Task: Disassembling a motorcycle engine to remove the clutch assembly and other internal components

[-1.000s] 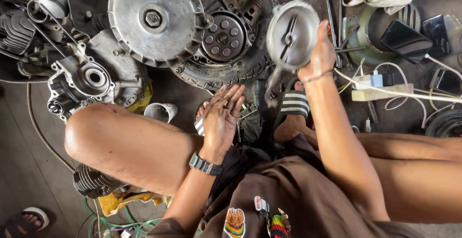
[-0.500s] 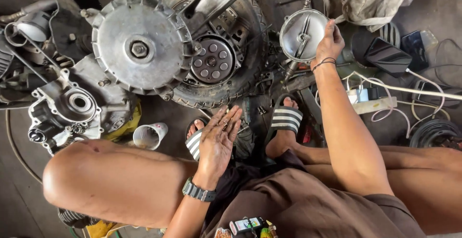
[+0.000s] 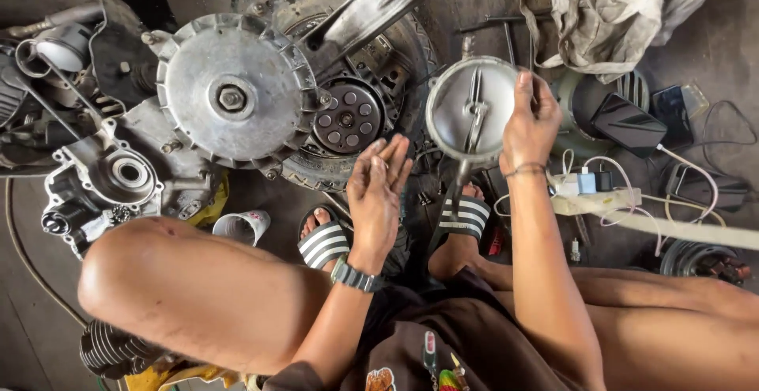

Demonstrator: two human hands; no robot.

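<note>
Our right hand (image 3: 531, 122) grips the round metal cover (image 3: 472, 109) by its rim, just right of the clutch hub (image 3: 345, 116). Our left hand (image 3: 378, 193) hangs open and empty below it. Held one-handed, the cover could slip.

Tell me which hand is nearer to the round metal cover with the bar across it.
Right. The right hand holds the round metal cover by its edge. The left hand is open, empty, below and to the left of it, not touching.
</note>
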